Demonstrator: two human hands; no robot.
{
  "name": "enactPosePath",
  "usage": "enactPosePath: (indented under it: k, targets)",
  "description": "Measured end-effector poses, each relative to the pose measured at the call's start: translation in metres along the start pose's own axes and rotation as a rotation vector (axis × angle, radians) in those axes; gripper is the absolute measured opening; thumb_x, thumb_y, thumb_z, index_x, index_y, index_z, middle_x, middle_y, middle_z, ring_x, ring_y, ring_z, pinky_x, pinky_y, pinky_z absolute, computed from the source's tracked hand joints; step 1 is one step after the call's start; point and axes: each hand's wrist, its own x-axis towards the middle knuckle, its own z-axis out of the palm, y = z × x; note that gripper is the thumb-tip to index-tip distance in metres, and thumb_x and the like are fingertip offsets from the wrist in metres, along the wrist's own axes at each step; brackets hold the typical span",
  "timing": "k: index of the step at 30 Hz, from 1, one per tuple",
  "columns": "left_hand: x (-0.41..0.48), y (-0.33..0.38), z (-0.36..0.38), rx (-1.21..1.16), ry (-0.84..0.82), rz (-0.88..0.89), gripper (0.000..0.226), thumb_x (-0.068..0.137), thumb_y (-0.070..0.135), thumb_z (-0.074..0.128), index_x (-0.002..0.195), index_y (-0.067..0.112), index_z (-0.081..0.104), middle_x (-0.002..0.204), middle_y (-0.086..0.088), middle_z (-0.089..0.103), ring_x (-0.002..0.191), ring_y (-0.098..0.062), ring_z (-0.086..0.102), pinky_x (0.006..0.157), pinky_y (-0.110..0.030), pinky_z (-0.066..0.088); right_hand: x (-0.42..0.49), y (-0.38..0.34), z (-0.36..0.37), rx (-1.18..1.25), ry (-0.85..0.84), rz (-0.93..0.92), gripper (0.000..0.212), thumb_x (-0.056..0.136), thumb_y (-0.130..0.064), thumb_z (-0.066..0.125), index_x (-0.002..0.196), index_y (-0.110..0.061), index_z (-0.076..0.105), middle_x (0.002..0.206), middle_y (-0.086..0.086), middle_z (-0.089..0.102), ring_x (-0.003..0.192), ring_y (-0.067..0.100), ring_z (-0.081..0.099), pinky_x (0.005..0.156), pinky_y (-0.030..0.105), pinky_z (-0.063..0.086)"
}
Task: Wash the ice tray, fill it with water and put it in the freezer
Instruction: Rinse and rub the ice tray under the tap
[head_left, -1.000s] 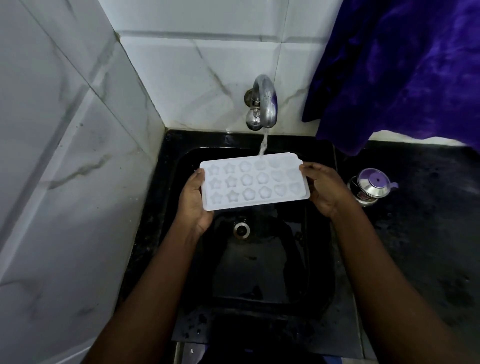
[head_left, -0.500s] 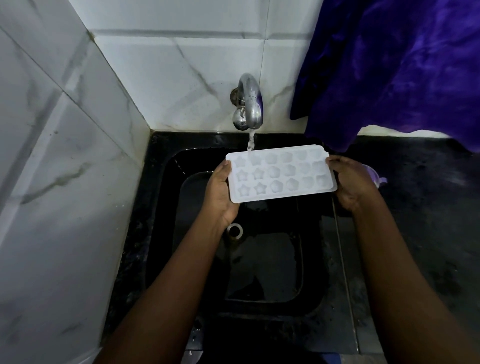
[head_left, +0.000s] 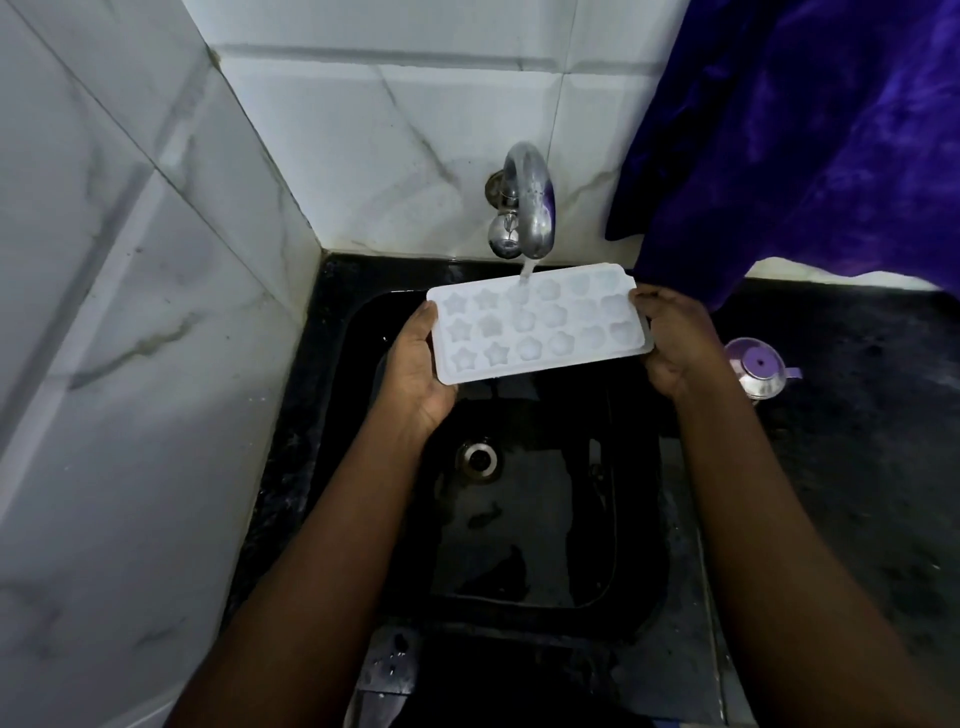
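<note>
A white ice tray (head_left: 540, 325) with star and flower shaped moulds is held level over the black sink (head_left: 524, 519), cavities up. My left hand (head_left: 418, 371) grips its left end and my right hand (head_left: 675, 343) grips its right end. A chrome tap (head_left: 530, 205) on the tiled wall runs a thin stream of water (head_left: 525, 273) onto the tray's back row, near the middle. Several moulds look wet or filled.
White marble tiles (head_left: 130, 312) close off the left and back. A purple cloth (head_left: 810, 135) hangs at the upper right. A small steel pot with a purple lid (head_left: 759, 366) stands on the dark counter right of the sink. The drain (head_left: 477, 460) lies below the tray.
The tray has shifted sideways under the tap, first right and then back left, so the stream now lands near the middle of its back row. Both hands kept their grip.
</note>
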Motion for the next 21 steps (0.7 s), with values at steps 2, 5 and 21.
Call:
enactPosePath:
  k: [2, 5, 21]
  targets:
    - [0.001, 0.011, -0.01, 0.009, 0.009, 0.007, 0.041, 0.113, 0.036, 0.041, 0.119, 0.007, 0.07, 0.103, -0.012, 0.083, 0.089, -0.027, 0.081, 0.075, -0.042, 0.066, 0.002, 0.001, 0.017, 0.0, -0.024, 0.004, 0.015, 0.099, -0.005, 0.062, 0.107, -0.009, 0.074, 0.102, 0.011, 0.077, 0.088, 0.026, 0.074, 0.082, 0.04, 0.064]
    - [0.002, 0.028, -0.028, 0.006, 0.039, 0.035, 0.043, 0.112, 0.037, 0.043, 0.127, 0.005, 0.069, 0.111, -0.015, 0.081, 0.096, -0.031, 0.08, 0.076, -0.045, 0.066, 0.0, 0.003, 0.041, 0.027, -0.063, 0.014, 0.013, 0.1, -0.005, 0.062, 0.098, -0.012, 0.073, 0.098, 0.009, 0.077, 0.086, 0.025, 0.074, 0.083, 0.043, 0.063]
    - [-0.001, 0.051, -0.089, -0.046, 0.088, 0.069, 0.046, 0.109, 0.037, 0.047, 0.104, 0.009, 0.084, 0.114, -0.017, 0.08, 0.098, -0.034, 0.079, 0.078, -0.045, 0.065, -0.026, 0.026, 0.08, 0.044, -0.226, 0.1, 0.013, 0.102, -0.003, 0.06, 0.095, -0.009, 0.068, 0.092, 0.009, 0.077, 0.072, 0.02, 0.074, 0.056, 0.03, 0.059]
